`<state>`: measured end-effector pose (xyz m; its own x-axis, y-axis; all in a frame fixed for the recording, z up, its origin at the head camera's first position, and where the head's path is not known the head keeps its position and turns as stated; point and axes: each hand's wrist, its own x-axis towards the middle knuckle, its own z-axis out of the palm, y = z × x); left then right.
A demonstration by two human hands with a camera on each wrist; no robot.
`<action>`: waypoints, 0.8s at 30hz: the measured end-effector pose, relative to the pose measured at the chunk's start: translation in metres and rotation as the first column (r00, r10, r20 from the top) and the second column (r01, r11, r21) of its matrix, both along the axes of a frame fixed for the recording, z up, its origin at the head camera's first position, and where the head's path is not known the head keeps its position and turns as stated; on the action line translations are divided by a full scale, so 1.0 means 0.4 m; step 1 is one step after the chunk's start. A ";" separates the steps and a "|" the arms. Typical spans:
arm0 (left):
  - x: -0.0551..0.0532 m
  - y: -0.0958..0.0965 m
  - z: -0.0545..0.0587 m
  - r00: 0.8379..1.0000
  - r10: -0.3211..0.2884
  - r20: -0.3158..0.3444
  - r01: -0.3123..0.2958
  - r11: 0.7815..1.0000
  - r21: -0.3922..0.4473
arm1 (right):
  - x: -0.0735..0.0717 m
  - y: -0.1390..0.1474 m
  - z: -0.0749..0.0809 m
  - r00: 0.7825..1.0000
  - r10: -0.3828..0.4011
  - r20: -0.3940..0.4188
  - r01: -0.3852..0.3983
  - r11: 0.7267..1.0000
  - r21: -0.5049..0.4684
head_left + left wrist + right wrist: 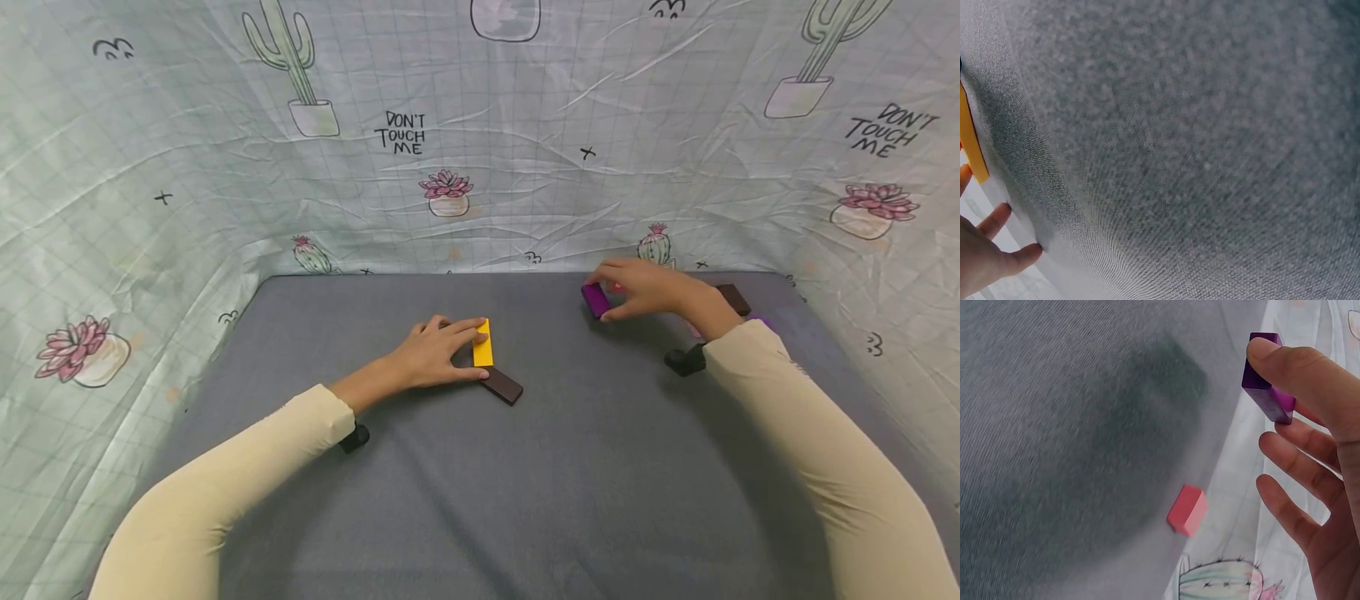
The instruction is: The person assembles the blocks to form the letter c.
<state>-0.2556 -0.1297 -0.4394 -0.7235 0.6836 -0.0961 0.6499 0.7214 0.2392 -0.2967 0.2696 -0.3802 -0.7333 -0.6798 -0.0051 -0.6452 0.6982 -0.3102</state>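
Note:
A yellow block [483, 348] lies on the grey cloth with a dark brown block [504, 387] set at an angle against its near end. My left hand [431, 354] is spread beside them, fingertips on the yellow block and thumb at the brown one. In the left wrist view only part of the yellow block [971, 137] shows, at the edge. My right hand [648, 287] pinches a purple block [596, 302] between thumb and fingers. The right wrist view shows the thumb across that purple block [1266, 394], the other fingers spread.
Past my right hand a red block [1187, 510] lies close to the cloth's back edge. Another dark brown block [733, 299] and a purple piece [767, 325] lie by my right forearm, partly covered. A patterned curtain [517, 225] encloses the back and sides.

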 end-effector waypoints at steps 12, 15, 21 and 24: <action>0.000 0.000 -0.002 1.000 0.003 0.002 -0.003 1.000 -0.003 | -0.016 -0.062 -0.004 0.999 0.011 -0.038 -0.011 1.000 -0.003; 0.000 0.000 -0.002 1.000 0.002 0.002 -0.002 1.000 -0.001 | -0.020 -0.076 -0.007 0.999 0.006 -0.043 -0.006 1.000 0.003; -0.002 -0.001 -0.001 1.000 0.000 0.003 0.000 1.000 0.005 | -0.030 -0.113 -0.007 1.000 0.004 -0.027 -0.004 1.000 -0.024; -0.002 -0.001 0.000 1.000 0.001 0.005 -0.001 1.000 0.004 | -0.041 -0.132 -0.011 1.000 0.001 -0.029 -0.002 1.000 -0.029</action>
<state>-0.2566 -0.1302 -0.4396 -0.7236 0.6833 -0.0972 0.6480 0.7212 0.2449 -0.3130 0.2169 -0.3847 -0.7319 -0.6804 0.0357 -0.6551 0.6883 -0.3116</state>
